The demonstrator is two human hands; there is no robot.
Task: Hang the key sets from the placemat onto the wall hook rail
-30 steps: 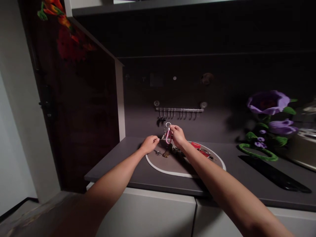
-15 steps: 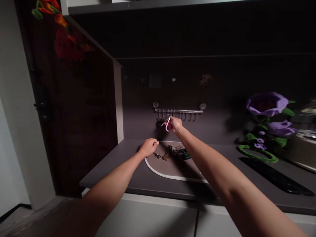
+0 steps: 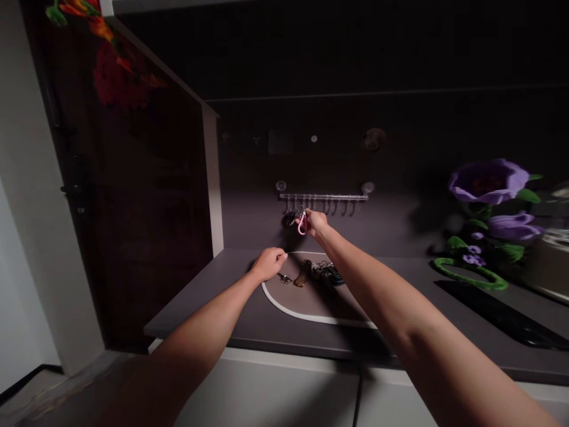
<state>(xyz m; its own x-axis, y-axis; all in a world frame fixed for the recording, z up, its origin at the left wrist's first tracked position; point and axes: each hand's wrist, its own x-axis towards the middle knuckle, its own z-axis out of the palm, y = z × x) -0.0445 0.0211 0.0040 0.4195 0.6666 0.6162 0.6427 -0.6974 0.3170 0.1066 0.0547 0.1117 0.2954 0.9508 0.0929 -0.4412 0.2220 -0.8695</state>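
My right hand (image 3: 317, 222) is raised to the hook rail (image 3: 323, 197) on the back wall, fingers pinched on a keychain with a pink loop strap (image 3: 302, 224). The strap dangles just below the hooks; whether its ring is on a hook I cannot tell. Dark keys (image 3: 290, 218) hang beside it on the left. My left hand (image 3: 268, 264) rests curled at the left edge of a brown mat with a white rim (image 3: 288, 308); what its fingers hold, if anything, is hidden. Near it on the mat lie a small key with a ring (image 3: 285, 279), a brown key fob (image 3: 303, 275) and a bunch of keys (image 3: 329, 273).
Purple knitted flowers (image 3: 489, 182) with a green ring base (image 3: 471, 279) stand at the right, behind a long black object (image 3: 502, 314). A pale rounded container (image 3: 549, 267) is at the far right. A shelf overhangs the counter (image 3: 195, 302); a dark door (image 3: 146, 225) is at left.
The view has shifted slightly. Both hands keep nearly the same places, the right one still at the hooks with the pink-strapped keychain.
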